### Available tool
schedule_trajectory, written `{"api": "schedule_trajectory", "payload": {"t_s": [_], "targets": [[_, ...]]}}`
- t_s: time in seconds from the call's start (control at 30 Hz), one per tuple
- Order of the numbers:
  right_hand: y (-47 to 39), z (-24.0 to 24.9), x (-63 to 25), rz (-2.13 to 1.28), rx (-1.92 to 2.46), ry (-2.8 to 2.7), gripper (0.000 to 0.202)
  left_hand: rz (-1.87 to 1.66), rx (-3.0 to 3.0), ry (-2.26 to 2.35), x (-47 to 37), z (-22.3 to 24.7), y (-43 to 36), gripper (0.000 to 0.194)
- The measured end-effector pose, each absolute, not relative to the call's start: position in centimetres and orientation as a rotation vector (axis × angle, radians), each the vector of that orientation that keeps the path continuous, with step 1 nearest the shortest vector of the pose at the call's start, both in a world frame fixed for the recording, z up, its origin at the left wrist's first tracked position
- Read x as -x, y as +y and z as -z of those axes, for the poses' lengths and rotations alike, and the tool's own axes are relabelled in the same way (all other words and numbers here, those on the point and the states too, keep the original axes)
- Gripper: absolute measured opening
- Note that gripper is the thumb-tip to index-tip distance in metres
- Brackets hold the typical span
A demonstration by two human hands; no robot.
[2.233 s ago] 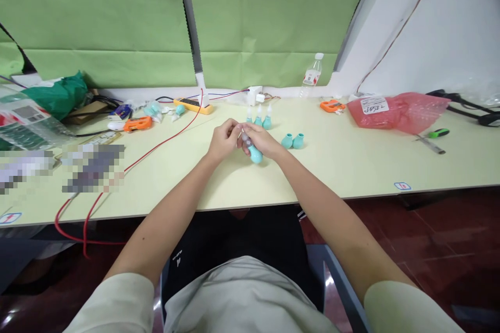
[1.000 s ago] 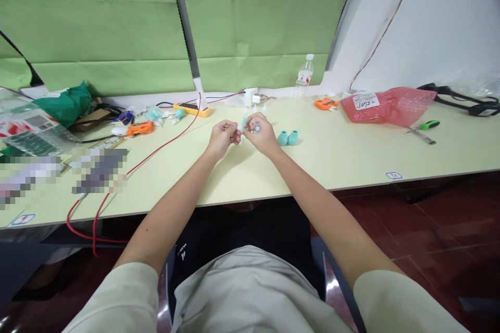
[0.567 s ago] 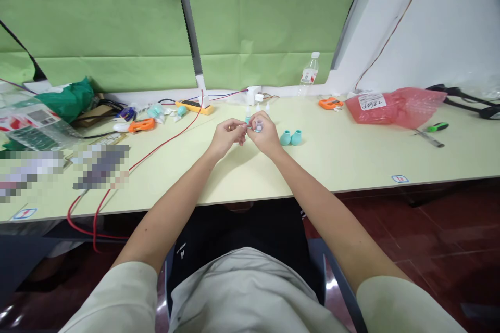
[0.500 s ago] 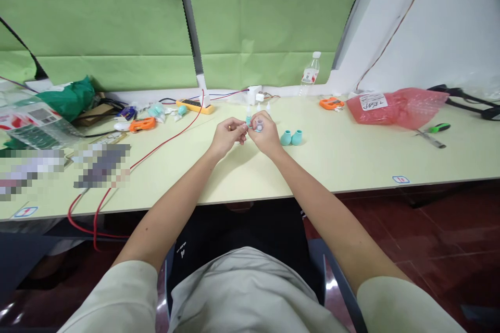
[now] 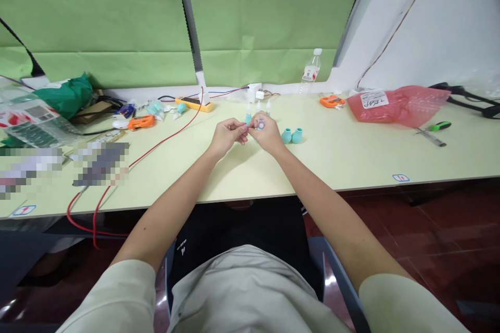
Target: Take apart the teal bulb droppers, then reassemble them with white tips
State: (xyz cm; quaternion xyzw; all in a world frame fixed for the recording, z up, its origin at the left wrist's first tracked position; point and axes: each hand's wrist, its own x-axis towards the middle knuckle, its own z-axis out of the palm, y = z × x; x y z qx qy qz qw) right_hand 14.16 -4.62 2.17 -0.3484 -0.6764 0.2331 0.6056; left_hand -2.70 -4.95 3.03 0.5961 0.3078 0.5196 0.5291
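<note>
My left hand [image 5: 229,136] and my right hand [image 5: 266,132] meet over the table, thumbs and forefingers pinched together fingertip to fingertip. Whatever the left fingers hold is too small to name. A small clear, purplish piece [image 5: 261,124] shows within the curl of my right hand. Just behind the hands stand small teal bottles with white pointed tips, one [image 5: 248,115] at the left and another [image 5: 268,108] at the right, partly covered by the fingers. Two open teal bulb-shaped pieces [image 5: 286,136] [image 5: 297,136] stand side by side to the right of my right hand.
A yellow multimeter [image 5: 194,104] and orange tool [image 5: 141,122] lie left, with a red cable [image 5: 166,141] crossing the table. Rightward are a clear bottle [image 5: 311,72], an orange tool [image 5: 332,101], a pink bag [image 5: 398,105] and a green-handled screwdriver [image 5: 439,126].
The view has shifted slightly. Both hands stay pinched together in nearly the same place, and the clear piece at my right hand is tilted a little differently.
</note>
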Motion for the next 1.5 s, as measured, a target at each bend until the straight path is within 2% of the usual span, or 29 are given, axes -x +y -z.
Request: {"api": "schedule_trajectory", "payload": {"t_s": [0.2, 0.8, 1.0, 1.3, 1.5], "targets": [[-4.23, -1.84, -14.45, -0.791, 0.810, -1.519, 0.031, -1.225, -1.429, 0.735, 2.63, -2.66, -4.84, 0.052], [-4.28, -2.25, -14.33, -0.762, 0.880, -1.496, 0.030, -1.256, -1.407, 0.761, 2.17, -2.82, -5.16, 0.044], [-4.44, -2.37, -14.08, -0.708, 0.882, -1.518, 0.023, -1.271, -1.402, 0.755, 2.20, -2.69, -4.93, 0.044], [-4.30, -2.26, -13.86, -0.738, 0.885, -1.477, 0.032, -1.265, -1.372, 0.735, 2.41, -2.58, -4.65, 0.049], [-4.50, -2.08, -13.74, -0.639, 0.911, -1.472, 0.029, -1.298, -1.371, 0.748, 2.29, -2.61, -4.66, 0.046]]}}
